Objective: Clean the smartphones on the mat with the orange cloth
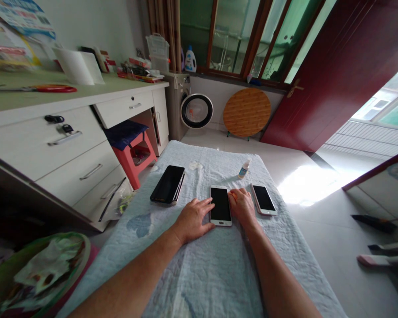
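Note:
A white smartphone (220,205) with a dark screen lies flat on the pale blue quilted cloth (199,282), between my hands. My left hand (195,218) rests at its left side, fingers apart, fingertips touching its edge. At the right edge, my right hand (243,206) has its fingers curled in; a bit of orange shows by the fingertips, too small to name. Another white phone (264,199) lies just right of that hand. To the left, a black phone (168,182) sits on top of a small stack. A small spray bottle (244,169) stands upright beyond my right hand.
A white desk (116,101) with drawers runs along the left, a red stool (134,154) under it. A waste basket (82,251) stands at lower left. Farther back are a washing machine (177,99) with its door ajar, a round wooden tabletop (247,112) and a red door (318,75).

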`<state>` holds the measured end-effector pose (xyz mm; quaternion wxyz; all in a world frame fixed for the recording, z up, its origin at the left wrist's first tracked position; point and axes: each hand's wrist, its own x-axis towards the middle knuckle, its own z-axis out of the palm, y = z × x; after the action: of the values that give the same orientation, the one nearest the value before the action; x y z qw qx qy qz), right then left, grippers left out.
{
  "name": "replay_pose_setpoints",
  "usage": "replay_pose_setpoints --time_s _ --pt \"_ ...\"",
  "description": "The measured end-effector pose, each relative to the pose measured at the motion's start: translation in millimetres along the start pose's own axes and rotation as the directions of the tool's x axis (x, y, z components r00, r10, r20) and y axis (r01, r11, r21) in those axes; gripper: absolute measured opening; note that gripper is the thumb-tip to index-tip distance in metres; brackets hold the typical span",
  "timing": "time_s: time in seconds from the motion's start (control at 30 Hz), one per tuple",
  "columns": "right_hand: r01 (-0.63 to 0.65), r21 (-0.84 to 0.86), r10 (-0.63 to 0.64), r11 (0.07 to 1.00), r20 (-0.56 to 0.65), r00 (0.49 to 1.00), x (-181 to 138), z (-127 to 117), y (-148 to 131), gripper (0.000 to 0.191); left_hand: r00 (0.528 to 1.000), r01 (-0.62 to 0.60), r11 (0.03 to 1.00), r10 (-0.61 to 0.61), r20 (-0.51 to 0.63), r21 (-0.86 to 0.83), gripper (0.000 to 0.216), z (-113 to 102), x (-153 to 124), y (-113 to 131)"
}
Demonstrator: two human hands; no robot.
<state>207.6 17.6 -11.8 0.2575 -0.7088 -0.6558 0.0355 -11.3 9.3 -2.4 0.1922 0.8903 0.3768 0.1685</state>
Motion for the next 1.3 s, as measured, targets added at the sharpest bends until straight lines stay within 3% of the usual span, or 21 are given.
replay_pose_setpoints --time_s 0.33,0.53,0.8,0.97,1.3 --pt "0.007 0.07 -0.02 0.998 0.183 0.983 -6 -18 -3 0.02 1.0 0.002 1.0 -0.002 0.001 -0.01 0.058 1 0 -1" --pt "-0.046 0.102 0.027 0.994 0.184 0.983 7 -21 -2 0.023 1.0 -0.002 1.0 0.002 0.009 -0.007 0.059 -1 0 -1" --pt "-0.115 -0.041 0.117 0.993 0.071 0.991 46 3 -1 0.029 1.0 -0.003 1.0 0.003 0.005 0.006 0.058 -3 0 1" --pt "-0.119 -0.045 0.124 0.992 0.131 0.984 47 7 -3 0.028 1.0 -0.005 1.0 0.005 0.002 0.001 0.059 -2 0 1" --pt "-0.152 0.017 0.143 0.988 0.244 0.959 27 -12 -9 0.026 1.0 -0.004 1.0 0.004 0.013 0.01 0.059 -2 1 1"
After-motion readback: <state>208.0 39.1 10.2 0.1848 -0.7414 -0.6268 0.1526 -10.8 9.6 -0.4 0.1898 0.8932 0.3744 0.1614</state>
